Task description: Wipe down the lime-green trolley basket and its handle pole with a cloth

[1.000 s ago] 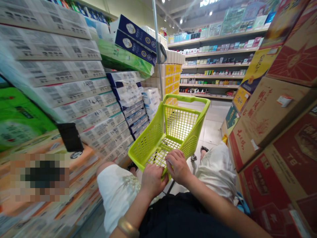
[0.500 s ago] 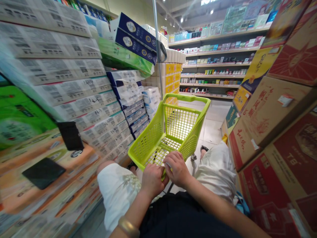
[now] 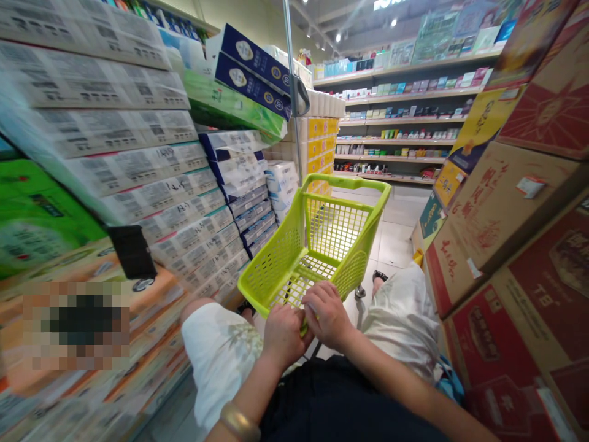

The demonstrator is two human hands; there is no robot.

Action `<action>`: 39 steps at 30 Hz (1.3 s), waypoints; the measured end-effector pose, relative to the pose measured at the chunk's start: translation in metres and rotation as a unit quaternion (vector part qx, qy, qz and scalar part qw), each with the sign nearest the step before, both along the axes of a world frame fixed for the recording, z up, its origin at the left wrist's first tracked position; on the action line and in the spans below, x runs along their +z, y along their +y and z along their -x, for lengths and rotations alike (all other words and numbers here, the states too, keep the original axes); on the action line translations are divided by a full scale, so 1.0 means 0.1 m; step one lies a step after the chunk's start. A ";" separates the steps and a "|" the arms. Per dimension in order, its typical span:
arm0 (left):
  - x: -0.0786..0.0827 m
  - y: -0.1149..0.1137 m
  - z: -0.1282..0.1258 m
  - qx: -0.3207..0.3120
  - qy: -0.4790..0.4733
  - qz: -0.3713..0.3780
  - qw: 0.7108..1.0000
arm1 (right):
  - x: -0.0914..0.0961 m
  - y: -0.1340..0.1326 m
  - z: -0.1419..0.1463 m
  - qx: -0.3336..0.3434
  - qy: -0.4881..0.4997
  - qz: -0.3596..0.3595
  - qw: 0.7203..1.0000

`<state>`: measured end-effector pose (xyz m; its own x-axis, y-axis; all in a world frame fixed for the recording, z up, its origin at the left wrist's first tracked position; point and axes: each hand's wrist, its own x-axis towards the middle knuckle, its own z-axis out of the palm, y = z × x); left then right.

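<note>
A lime-green plastic shopping cart [image 3: 338, 230] with lattice sides stands between my knees, and its basket holds nothing. My left hand [image 3: 283, 334] is closed over the cart's near rim, knuckles up, with a gold-coloured bangle on the wrist. Just to its right, my right hand [image 3: 327, 314] also curls over that rim, its fingers bent and touching the left hand's thumb side. The two hands cover the part of the rim beneath them, and their fingertips are partly hidden.
Wrapped paper packs [image 3: 133, 132] are piled high on the left, with orange packs [image 3: 161, 301] lower down. Printed cartons [image 3: 510, 215] line the right side. Beyond the tiled floor [image 3: 391, 236] stand stocked shelves [image 3: 400, 95]. A glass door's edge [image 3: 291, 55] rises behind the cart.
My right hand has shifted very slightly left on the rim. The cart and my left hand stay where they were.
</note>
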<state>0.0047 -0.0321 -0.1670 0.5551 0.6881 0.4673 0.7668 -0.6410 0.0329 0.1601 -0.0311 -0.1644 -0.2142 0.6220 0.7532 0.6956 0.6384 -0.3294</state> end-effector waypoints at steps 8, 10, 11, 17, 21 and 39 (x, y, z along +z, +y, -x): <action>0.02 0.00 -0.02 0.002 0.011 0.013 1.000 | 0.02 0.11 -0.19 -0.025 0.028 0.009 0.999; 0.02 0.00 -0.02 0.001 0.009 0.011 1.000 | 0.01 0.08 -0.12 -0.033 0.044 0.011 0.998; 0.01 0.00 -0.02 -0.001 0.006 0.009 1.000 | 0.01 0.05 -0.07 -0.028 0.042 0.011 0.999; 0.00 0.01 0.02 -0.009 0.002 0.002 1.000 | 0.02 0.01 -0.04 0.034 -0.020 0.003 0.999; 0.01 0.00 0.00 0.000 0.015 0.019 1.000 | 0.02 0.12 -0.16 -0.038 0.046 -0.003 0.998; 0.00 0.01 0.02 0.000 -0.004 -0.009 1.000 | -0.02 0.04 0.00 -0.042 0.026 0.011 0.999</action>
<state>0.0023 -0.0311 -0.1670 0.5512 0.6802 0.4832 0.7668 -0.6412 0.0278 0.1597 -0.0267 -0.1659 -0.1210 0.6522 0.7483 0.7278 0.5709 -0.3799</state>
